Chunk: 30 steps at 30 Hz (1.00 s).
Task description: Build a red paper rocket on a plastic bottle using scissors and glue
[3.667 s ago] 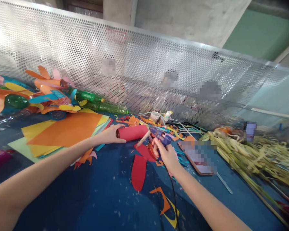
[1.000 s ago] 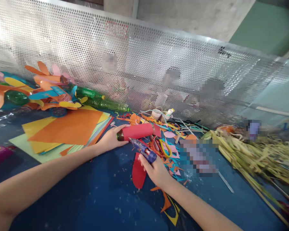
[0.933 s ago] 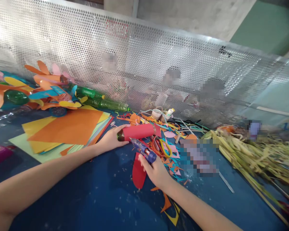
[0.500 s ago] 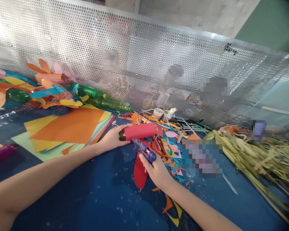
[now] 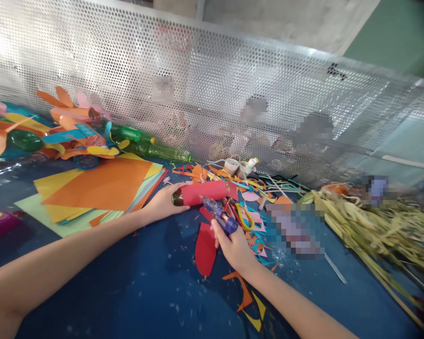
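Note:
My left hand (image 5: 165, 203) is closed around the near end of a green bottle (image 5: 177, 197) lying on its side. Red paper (image 5: 207, 190) wraps the bottle's middle. In my right hand (image 5: 235, 247) is a blue hot glue gun (image 5: 221, 215), its nozzle pointing at the lower side of the red paper; whether the tip touches cannot be told. Below the glue gun a red paper petal shape (image 5: 205, 249) lies on the blue table (image 5: 137, 287). Scissors with yellow and red handles (image 5: 245, 216) lie just right of the glue gun, partly hidden by it.
Coloured paper sheets (image 5: 99, 183) are stacked at left, with bottle-and-paper models (image 5: 81, 136) behind them. Paper scraps (image 5: 257, 240) spread across the middle. Dry husks (image 5: 367, 226) lie at right. A perforated metal panel (image 5: 212, 89) stands along the back, people blurred behind it.
The glue gun has moved right along the red paper, from near the bottle's bare end toward the middle. My left hand and the bottle have stayed nearly in place.

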Available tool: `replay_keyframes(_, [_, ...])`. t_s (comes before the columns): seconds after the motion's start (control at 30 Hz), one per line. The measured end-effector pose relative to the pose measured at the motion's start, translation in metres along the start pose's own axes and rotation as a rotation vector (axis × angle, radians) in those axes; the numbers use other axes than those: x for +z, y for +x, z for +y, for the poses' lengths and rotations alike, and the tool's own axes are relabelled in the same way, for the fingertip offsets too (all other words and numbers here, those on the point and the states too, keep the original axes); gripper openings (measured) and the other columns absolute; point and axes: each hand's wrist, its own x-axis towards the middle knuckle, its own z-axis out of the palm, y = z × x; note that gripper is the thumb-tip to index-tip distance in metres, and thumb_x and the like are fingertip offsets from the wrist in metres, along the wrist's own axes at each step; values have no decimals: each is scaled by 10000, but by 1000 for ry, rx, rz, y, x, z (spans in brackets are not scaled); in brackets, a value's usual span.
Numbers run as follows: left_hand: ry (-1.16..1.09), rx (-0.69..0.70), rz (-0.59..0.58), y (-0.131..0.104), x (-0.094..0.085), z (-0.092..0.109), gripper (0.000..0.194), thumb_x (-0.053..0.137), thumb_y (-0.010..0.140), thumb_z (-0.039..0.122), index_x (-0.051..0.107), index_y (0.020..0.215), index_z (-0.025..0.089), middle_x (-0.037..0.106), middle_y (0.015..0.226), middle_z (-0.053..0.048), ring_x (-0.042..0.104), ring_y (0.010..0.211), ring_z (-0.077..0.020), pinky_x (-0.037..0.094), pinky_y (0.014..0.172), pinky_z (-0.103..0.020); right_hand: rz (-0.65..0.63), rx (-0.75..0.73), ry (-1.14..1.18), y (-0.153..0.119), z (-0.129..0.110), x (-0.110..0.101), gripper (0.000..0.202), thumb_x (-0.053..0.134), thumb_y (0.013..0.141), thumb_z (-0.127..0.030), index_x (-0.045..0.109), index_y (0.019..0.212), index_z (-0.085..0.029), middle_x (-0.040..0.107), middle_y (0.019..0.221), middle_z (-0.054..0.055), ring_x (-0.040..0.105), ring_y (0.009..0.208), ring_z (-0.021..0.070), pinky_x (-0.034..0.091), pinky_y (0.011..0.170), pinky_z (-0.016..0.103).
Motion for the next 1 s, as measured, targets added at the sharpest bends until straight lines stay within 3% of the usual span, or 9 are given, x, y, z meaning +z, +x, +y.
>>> replay_keyframes(0.17, [-5,36,-27,-1,-3,-1,680,675,634,372,418,1255,266,569,1181,-33,552,1023,-240,432,885,-352,377,-86,-27,17,9,-13,204,535,796,-392,571,808,-192,625,771,59,565,810,237,433,736,353])
replay_keyframes(0.23, [-22,73,-31,-1,-4,0,680,673,637,358,413,1258,266,556,1206,-30,546,1041,-229,422,906,-338,443,-100,-46,22,12,-17,213,569,760,-394,582,814,-189,620,782,71,549,848,254,437,722,361])
replay_keyframes(0.47, [-131,137,-83,-2,-12,5,647,652,661,349,424,1257,240,534,1244,-44,525,1099,-222,397,954,-325,436,-87,-66,22,11,-20,217,535,787,-384,582,855,-183,622,788,72,560,842,247,443,727,363])
replay_keyframes(0.7, [-127,103,-117,-1,-11,2,695,677,649,395,410,1271,239,522,1260,-52,515,1111,-226,397,953,-333,417,-22,10,29,22,-22,376,479,823,-404,543,1096,-154,586,1117,112,505,1075,237,375,911,382])
replay_keyframes(1.0, [-54,114,-117,-1,-8,-4,692,664,653,442,416,1268,246,571,1189,-41,560,1036,-218,428,890,-306,422,-41,1,30,25,-20,416,475,825,-397,537,1141,-135,576,1161,124,510,1080,239,382,916,375])
